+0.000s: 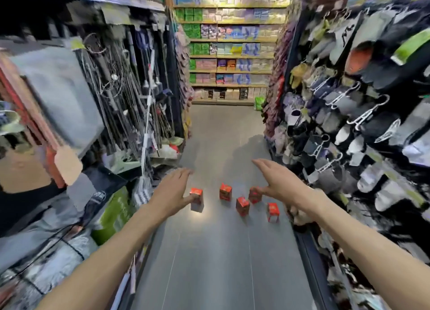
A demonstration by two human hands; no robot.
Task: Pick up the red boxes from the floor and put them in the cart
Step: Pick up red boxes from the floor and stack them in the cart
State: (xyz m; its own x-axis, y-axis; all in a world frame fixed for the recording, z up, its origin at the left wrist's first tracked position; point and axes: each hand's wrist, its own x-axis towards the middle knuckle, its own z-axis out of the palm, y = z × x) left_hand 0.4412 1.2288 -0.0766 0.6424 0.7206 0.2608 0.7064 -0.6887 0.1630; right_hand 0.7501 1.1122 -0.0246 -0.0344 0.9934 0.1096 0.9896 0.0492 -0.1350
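Observation:
Several small red boxes stand upright on the grey aisle floor ahead of me. The leftmost red box (196, 199) has a pale side and sits just under my left thumb. Another red box (225, 191) stands in the middle, with one (242, 206) nearer to me. A fourth (254, 195) is partly behind my right thumb, and the last (273, 212) is at the right. My left hand (172, 193) and my right hand (278, 181) are both stretched forward above the boxes, fingers spread, holding nothing. No cart is in view.
Racks of hanging mops and brushes (130, 95) line the left side. Hung slippers and socks (349, 114) crowd the right side. Shelves of packaged goods (230, 48) close the aisle's far end. The grey floor (216, 263) runs between the racks toward me.

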